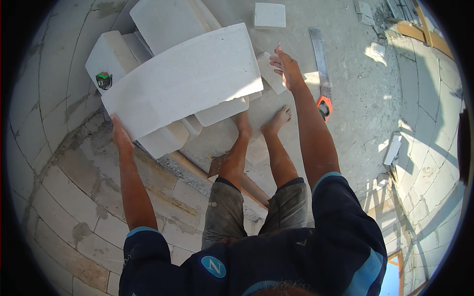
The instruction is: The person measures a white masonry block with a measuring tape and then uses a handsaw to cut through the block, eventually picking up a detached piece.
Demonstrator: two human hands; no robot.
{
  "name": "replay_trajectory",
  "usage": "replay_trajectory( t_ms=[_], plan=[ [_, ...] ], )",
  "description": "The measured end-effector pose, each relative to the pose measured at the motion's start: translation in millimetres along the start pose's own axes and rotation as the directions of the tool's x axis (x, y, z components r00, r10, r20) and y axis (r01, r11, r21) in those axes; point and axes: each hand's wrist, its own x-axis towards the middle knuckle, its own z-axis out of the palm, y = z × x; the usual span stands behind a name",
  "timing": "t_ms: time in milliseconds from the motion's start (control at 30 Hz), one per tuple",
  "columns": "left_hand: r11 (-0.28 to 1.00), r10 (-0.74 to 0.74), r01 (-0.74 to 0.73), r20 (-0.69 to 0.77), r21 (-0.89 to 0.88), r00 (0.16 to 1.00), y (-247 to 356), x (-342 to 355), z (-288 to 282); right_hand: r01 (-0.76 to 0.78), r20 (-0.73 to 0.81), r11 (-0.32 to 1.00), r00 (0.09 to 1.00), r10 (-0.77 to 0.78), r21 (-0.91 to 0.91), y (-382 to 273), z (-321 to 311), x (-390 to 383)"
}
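A large white aerated concrete block (185, 79) is tilted in front of me. My left hand (120, 135) grips its lower left corner from underneath. Past the block's right end, my right hand (285, 66) is held out with the fingers spread, holding nothing. Below the block lie several more white blocks (163, 138) in a stack. My bare feet (277, 121) stand on the concrete floor beside them. A small green and black gadget (103, 80) sits on a block at the left.
A long hand saw with an orange handle (322, 74) lies on the floor to the right. A block wall with mortar joints (64, 192) curves along the left and bottom. Loose block offcuts (269, 15) and a wooden plank (419, 32) lie farther off.
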Motion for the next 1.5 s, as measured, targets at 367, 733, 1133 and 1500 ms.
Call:
replay_trajectory(
  t_ms=[367, 733, 1133, 1500],
  plan=[
    [0.998, -0.055, 0.056, 0.07, -0.015, 0.996, 33.1, -20.3, -14.4, -0.084, 0.194, 0.938, 0.981, 0.019, 0.336, -48.3, 86.8, -57.2],
    [0.897, -0.083, 0.005, 0.157, 0.442, 0.984, 123.9, -35.1, -6.3, -0.441, 0.281, 0.888, 0.875, 0.393, 0.13, -35.5, 8.5, -92.8],
    [0.57, 0.215, -0.048, -0.093, 0.821, 0.972, 138.2, 0.1, 40.9, -0.249, 0.318, 0.905, 0.938, 0.137, 0.345, 29.9, 26.1, -1.4],
    [0.728, 0.176, -0.026, -0.149, 0.686, 0.973, 177.3, -33.3, 61.9, -0.294, 0.431, 0.801, 0.901, 0.05, 0.522, 60.4, -25.3, 55.4]
  ],
)
